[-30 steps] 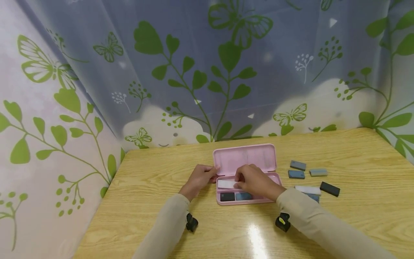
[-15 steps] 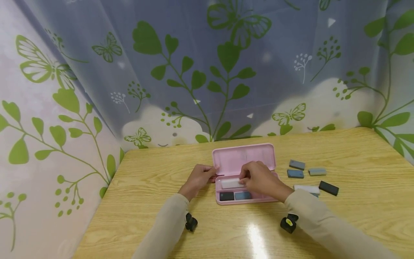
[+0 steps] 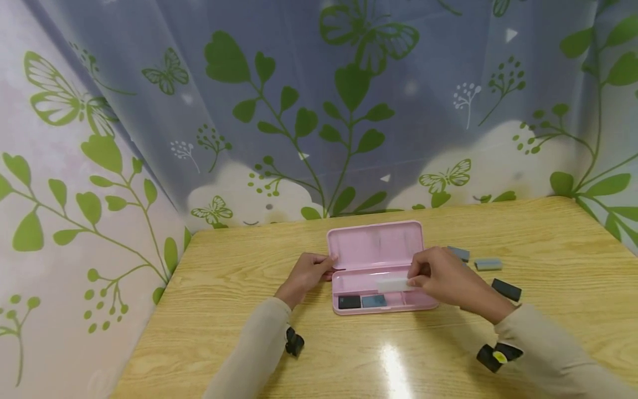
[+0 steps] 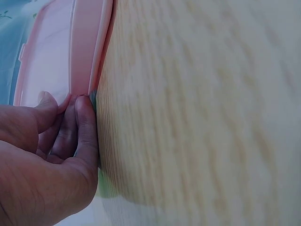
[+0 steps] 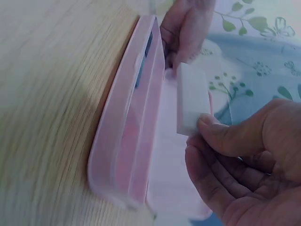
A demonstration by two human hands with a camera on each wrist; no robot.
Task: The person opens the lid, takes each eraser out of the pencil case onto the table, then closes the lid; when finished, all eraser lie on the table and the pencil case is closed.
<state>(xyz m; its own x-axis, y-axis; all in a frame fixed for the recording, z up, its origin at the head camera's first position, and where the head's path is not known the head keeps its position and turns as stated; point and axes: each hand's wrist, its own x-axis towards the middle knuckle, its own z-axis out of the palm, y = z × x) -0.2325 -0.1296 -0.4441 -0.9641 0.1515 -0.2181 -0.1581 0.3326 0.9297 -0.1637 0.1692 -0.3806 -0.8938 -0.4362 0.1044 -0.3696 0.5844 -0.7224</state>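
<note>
Case, gripped by left hand, holds two blocks; right hand pinches white block.

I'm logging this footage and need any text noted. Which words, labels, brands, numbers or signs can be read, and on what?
No readable text in any view.
Black block in the pink pencil case: any marking is too small to read.
White block in the right hand: no lettering visible.
Yellow patch at the right wrist: nothing legible.

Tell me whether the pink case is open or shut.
Open. The case's lid is swung back, and a black block and a blue block show inside.
</note>
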